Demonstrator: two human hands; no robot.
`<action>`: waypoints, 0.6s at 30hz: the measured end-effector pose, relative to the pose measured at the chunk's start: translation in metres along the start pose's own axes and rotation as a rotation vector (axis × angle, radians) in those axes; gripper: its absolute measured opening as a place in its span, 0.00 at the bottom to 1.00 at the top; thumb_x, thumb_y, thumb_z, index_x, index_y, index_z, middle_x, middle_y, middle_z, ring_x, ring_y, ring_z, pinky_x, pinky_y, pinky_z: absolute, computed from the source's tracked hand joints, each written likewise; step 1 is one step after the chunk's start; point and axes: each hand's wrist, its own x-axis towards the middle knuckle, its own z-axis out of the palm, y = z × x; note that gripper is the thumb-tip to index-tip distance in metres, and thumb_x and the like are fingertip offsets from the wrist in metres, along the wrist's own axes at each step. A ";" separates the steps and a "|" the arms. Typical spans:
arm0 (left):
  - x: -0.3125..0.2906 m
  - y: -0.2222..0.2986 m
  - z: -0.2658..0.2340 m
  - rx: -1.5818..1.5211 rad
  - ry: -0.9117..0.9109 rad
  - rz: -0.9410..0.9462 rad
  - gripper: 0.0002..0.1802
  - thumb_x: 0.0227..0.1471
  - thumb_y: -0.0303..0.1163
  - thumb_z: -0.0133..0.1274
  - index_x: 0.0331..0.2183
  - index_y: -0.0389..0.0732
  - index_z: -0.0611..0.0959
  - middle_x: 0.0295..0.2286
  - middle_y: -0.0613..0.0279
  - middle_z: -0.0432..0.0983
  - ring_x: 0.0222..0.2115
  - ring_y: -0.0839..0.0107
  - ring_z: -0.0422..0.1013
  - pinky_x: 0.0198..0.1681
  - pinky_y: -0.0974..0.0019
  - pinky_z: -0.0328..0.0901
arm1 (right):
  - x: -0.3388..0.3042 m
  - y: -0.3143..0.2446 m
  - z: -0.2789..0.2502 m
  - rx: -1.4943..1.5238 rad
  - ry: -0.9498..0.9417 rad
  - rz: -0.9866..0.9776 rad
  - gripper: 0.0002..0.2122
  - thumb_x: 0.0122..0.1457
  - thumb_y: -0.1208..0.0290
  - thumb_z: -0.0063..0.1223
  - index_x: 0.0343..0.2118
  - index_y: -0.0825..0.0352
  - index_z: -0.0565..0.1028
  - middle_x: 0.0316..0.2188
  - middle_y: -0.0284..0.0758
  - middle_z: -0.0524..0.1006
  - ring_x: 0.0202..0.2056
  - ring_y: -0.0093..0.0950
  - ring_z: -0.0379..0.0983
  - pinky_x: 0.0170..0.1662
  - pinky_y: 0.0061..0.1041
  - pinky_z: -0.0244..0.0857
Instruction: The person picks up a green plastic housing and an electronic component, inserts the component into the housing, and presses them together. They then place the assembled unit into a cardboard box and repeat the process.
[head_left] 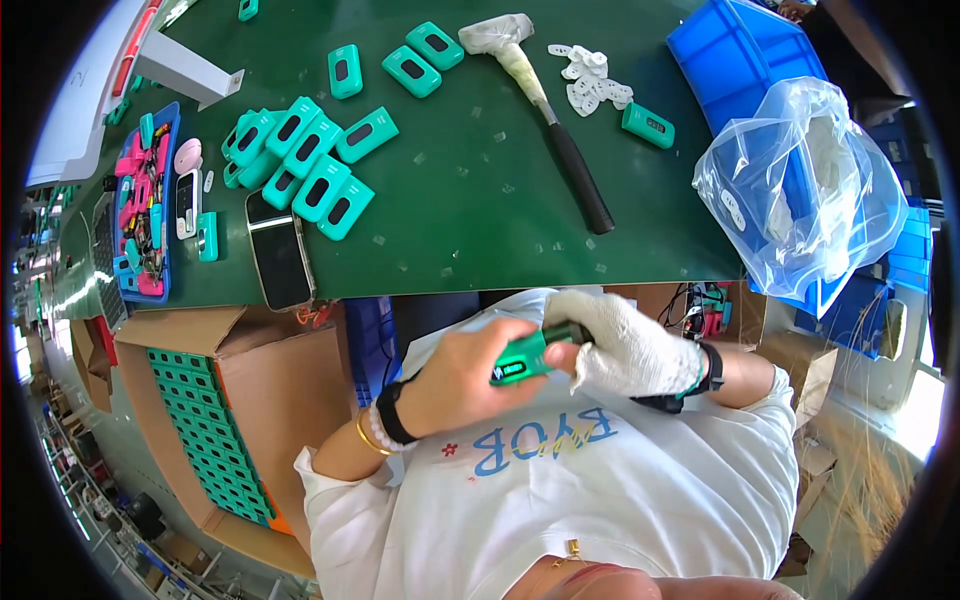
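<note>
In front of my chest, my bare left hand (pixel 465 375) is closed around a teal handheld device (pixel 528 358) with a small lit screen. My right hand (pixel 630 345), in a white glove with the thumb tip uncovered, pinches the device's other end. A dark piece (pixel 568 333) shows between the gloved fingers; I cannot make out what it is. On the green table beyond, teal device casings (pixel 305 150) lie in a loose heap at the left. One more teal device (pixel 648 126) with a screen rests at the right, beside white flat plastic pieces (pixel 590 80).
A black-handled hammer (pixel 575 170) with a wrapped head lies mid-table. A phone (pixel 280 252) sits at the table's near edge. Blue bins (pixel 730 55) and a clear plastic bag (pixel 800 190) stand right. At left are a blue tray (pixel 172 130) and a carton (pixel 280 400) of teal devices.
</note>
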 end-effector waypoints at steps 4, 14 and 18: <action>0.011 -0.009 -0.013 -0.105 0.069 -0.021 0.29 0.40 0.31 0.68 0.45 0.36 0.75 0.35 0.56 0.76 0.31 0.64 0.76 0.37 0.66 0.70 | 0.007 -0.013 -0.019 0.124 -0.098 0.221 0.21 0.66 0.53 0.44 0.45 0.71 0.70 0.24 0.31 0.74 0.23 0.19 0.69 0.26 0.21 0.63; 0.010 -0.014 -0.024 -0.180 0.093 0.020 0.32 0.36 0.29 0.72 0.45 0.35 0.76 0.38 0.56 0.77 0.37 0.69 0.74 0.41 0.68 0.69 | 0.009 -0.010 -0.025 0.154 -0.093 0.133 0.18 0.66 0.61 0.44 0.50 0.71 0.69 0.20 0.33 0.71 0.21 0.20 0.69 0.24 0.24 0.63; 0.007 -0.010 -0.022 -0.221 0.153 -0.031 0.34 0.36 0.29 0.73 0.47 0.34 0.76 0.39 0.55 0.77 0.38 0.70 0.74 0.42 0.68 0.69 | 0.012 -0.015 -0.030 0.225 -0.138 0.278 0.19 0.66 0.61 0.44 0.51 0.71 0.68 0.21 0.34 0.72 0.21 0.20 0.69 0.26 0.23 0.64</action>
